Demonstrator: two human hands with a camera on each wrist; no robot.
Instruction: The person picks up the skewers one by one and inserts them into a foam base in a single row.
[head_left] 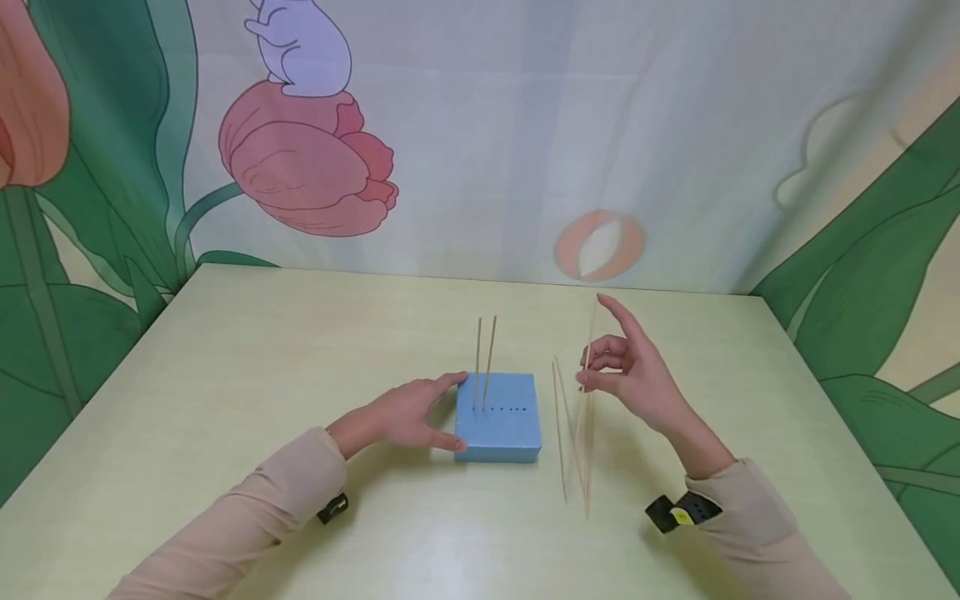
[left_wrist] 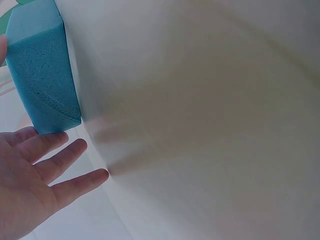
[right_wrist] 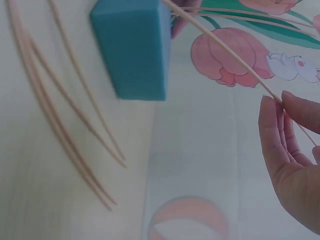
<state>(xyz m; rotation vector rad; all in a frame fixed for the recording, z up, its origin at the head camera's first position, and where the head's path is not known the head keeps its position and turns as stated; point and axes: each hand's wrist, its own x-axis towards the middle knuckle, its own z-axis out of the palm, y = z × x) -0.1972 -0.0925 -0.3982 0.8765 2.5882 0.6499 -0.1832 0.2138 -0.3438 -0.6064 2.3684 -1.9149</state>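
Note:
A blue foam block [head_left: 498, 433] sits on the table with a row of small holes in its top. Two thin wooden sticks [head_left: 490, 358] stand upright in holes toward its left end. My left hand [head_left: 408, 412] holds the block's left side, thumb at the front corner and fingers at the back one. In the left wrist view, fingertips [left_wrist: 60, 137] meet one end of the block. To the right of the block, my right hand [head_left: 626, 375] pinches another wooden stick [right_wrist: 225, 47] between thumb and fingers, raised and steeply slanted, with the index finger pointing up.
Several loose wooden sticks [head_left: 559, 433] lie on the table right of the block, beneath my right hand. A printed curtain [head_left: 480, 150] hangs along the table's [head_left: 360, 325] back edge. Black straps [head_left: 682, 510] are at both wrists.

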